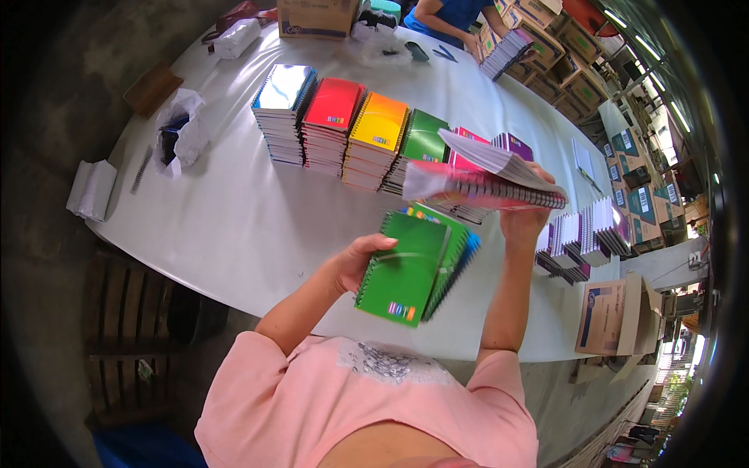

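My left hand (365, 259) is closed around a fanned bundle of spiral notebooks; a green notebook (404, 264) lies on top, with yellow and blue edges showing under it. Raised over the stacks, my right hand (527, 210) grips a red spiral notebook (476, 186), its pages flared open and partly blurred. Beyond my hands stands a row of notebook stacks: blue (283, 113), red (331, 121), yellow (377, 140) and green (421, 136). Pink and purple notebooks (512, 146) at the row's right end are partly hidden by the raised notebook.
More purple notebooks (581, 234) stand in piles at the table's right. An open carton (616, 316) sits by the right edge. Plastic bags (179, 129) and a white package (92, 189) lie on the left. Across the table, a person in blue (456, 19) handles a notebook stack (507, 53).
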{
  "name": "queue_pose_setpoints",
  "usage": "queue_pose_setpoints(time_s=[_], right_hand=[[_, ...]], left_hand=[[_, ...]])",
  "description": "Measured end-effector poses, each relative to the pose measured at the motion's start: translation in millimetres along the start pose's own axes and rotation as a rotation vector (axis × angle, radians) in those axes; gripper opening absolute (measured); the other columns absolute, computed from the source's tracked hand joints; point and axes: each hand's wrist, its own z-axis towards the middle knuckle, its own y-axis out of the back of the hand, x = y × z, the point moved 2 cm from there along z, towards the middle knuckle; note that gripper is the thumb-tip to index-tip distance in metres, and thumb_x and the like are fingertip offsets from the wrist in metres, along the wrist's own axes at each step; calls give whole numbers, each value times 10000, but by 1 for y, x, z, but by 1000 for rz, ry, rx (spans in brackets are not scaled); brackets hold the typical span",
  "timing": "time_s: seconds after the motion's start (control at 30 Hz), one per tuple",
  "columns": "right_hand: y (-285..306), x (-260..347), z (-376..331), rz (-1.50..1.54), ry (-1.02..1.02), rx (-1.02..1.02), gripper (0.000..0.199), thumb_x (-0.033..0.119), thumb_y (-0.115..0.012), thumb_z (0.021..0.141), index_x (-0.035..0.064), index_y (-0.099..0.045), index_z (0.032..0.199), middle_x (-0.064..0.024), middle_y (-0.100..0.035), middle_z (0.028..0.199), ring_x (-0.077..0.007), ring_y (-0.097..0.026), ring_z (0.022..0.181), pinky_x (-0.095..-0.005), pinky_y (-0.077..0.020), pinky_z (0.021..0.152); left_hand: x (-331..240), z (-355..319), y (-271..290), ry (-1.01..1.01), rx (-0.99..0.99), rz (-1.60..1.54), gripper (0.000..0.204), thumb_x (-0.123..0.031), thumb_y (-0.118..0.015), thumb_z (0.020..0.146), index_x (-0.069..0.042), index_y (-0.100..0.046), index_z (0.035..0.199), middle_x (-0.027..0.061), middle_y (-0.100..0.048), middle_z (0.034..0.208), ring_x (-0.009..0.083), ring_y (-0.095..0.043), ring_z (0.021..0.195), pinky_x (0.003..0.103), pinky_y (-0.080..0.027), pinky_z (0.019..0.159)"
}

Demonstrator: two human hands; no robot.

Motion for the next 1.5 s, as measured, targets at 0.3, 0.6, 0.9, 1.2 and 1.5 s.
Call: queue_pose_setpoints(time_s=[0.3,0.6,0.9,1.2,1.5], right_hand=[[-40,13,-4,355,-278,972,194,101,-656,717,60,-713,898,-136,-671,942,-325,-578,1003,-465,-331,991],[-23,21,-10,-720,-448,1047,610,-78,-538,703,243,-558,1221,-76,-348,1417,-308,-271,1330,-549,-132,1065],[152,-33,-18,-1187,-517,273,710,118,-774,614,213,-509,1266,-114,-375,1392,-284,-320,1306,-369,-279,1065],[160,-20,-21,-922,-630,226,486,19,-672,744,151,-573,1202,-106,-472,1317,-227,-370,1280,-297,-297,1042],[151,-5,-6,-1116,-406,-52,244,144,-566,889,32,-615,1099,-57,-666,964,-120,-588,867,-255,-437,805]], left_hand=[[41,0,-34,107,114,-292,768,-468,-627,789,-43,-321,1350,161,-445,1311,262,-468,1189,430,-389,999],[48,-6,-15,78,-123,-76,739,-252,-638,663,-13,-360,1305,191,-506,1226,321,-530,1098,455,-400,983],[25,-8,1,-226,-288,45,616,-185,-633,701,-2,-401,1242,187,-530,1168,311,-550,1050,456,-439,938],[14,-8,9,-489,-385,218,601,-244,-678,725,7,-412,1202,147,-558,1083,249,-591,961,400,-490,867],[12,-3,1,-457,-338,180,570,-226,-661,733,5,-422,1197,151,-561,1087,249,-587,970,402,-482,876]])
